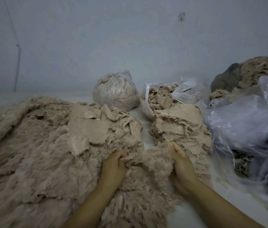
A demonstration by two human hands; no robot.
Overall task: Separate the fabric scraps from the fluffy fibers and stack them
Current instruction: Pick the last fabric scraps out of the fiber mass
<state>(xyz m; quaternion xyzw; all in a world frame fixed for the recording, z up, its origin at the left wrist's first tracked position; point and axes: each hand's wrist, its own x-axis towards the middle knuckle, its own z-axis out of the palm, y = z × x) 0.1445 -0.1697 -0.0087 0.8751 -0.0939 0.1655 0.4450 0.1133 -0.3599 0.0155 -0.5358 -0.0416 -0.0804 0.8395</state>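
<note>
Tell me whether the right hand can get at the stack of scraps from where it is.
Probably yes: the right hand grips fluff right against the stack of scraps, with nothing between them.

Big heap of beige fluffy fibers (31, 153) is spread over left half and bottom centre of frame. Flat beige fabric scraps (89, 129) are seen lying loose atop heap's upper right, overlapped and tilted. Stack of fabric scraps (179, 124) is piled right of centre, w/ fuzzy edges, just beside heap, narrow gap between.
</note>
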